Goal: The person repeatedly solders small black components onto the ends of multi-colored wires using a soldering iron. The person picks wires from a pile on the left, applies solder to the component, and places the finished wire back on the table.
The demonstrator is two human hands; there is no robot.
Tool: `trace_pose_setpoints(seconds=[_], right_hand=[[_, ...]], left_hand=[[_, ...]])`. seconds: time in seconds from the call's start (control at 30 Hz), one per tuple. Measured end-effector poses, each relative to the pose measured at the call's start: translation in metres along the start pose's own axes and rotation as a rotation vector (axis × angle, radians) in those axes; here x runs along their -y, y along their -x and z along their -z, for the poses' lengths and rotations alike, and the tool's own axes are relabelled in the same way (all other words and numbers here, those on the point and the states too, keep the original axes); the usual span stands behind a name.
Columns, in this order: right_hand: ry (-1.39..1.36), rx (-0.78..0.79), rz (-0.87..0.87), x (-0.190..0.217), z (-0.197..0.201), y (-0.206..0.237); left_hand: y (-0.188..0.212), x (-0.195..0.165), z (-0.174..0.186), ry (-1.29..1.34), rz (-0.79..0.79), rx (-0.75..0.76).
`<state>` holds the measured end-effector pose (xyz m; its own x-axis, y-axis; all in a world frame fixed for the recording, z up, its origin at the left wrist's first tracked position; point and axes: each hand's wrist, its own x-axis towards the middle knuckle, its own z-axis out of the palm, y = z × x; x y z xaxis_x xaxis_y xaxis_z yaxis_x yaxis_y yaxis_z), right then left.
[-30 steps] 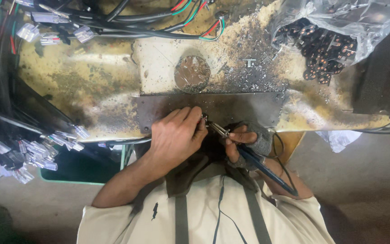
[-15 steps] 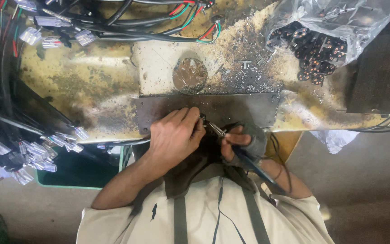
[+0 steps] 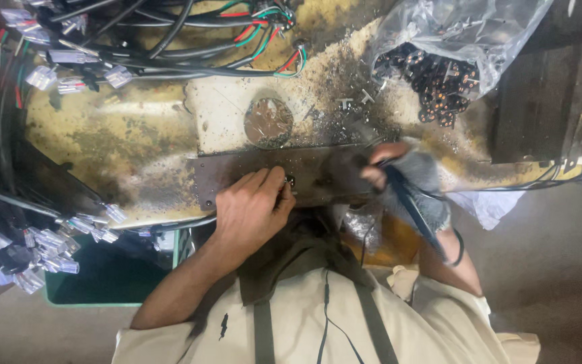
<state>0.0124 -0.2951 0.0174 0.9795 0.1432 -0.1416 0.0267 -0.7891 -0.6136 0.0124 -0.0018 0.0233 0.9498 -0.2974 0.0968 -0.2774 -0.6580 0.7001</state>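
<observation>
1. left hand (image 3: 254,209): curled, fingers bent tight, pinching a small dark part (image 3: 289,181) at the fingertips; resting on the dark metal plate (image 3: 318,172) at the near edge of the surface (image 3: 102,135). exact shape of the part too small to tell.
2. right hand (image 3: 409,182): clad in a grey fingerless glove, closed around a pen-like soldering tool (image 3: 405,202) with a dark handle; tip pointed toward the plate, set apart to the right of the small part, not touching it. cord trailing back over the wrist.
3. step in hand, as judged: joining work on the small part, with the part held ready and the tool lifted away from it.
4. next move, as judged: calls for a steady pinch on the part and a careful, short travel of the tool tip to the joint; risk of touching the fingertips, given how close they sit.
5. outward: round grey patch (image 3: 268,121) just beyond the plate; fine debris and scorch marks spread over the yellowed surface.
6. further out: clear plastic bag (image 3: 466,34) of small dark parts at upper right; bundles of black, red and green wires (image 3: 170,40) with pale connectors along the top and left; green bin (image 3: 109,283) below the surface edge.
</observation>
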Motion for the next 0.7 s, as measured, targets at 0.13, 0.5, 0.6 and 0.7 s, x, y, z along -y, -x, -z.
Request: trace_pose_setpoints(seconds=[0.13, 0.5, 0.6, 0.7], right_hand=[[0.553, -0.549, 0.174, -0.033, 0.029, -0.024], [-0.458, -0.375, -0.078, 0.025, -0.041, 0.003], [-0.026, -0.452, 0.174, 0.023, -0.049, 0.008], [-0.175, -0.373, 0.082, 0.029, -0.036, -0.002]], left_hand=[[0.001, 0.001, 0.000, 0.008, 0.000, 0.009], [-0.002, 0.002, -0.005, 0.005, 0.024, 0.012], [-0.002, 0.002, -0.005, 0.021, 0.024, 0.007], [-0.002, 0.002, -0.005, 0.020, 0.002, -0.006]])
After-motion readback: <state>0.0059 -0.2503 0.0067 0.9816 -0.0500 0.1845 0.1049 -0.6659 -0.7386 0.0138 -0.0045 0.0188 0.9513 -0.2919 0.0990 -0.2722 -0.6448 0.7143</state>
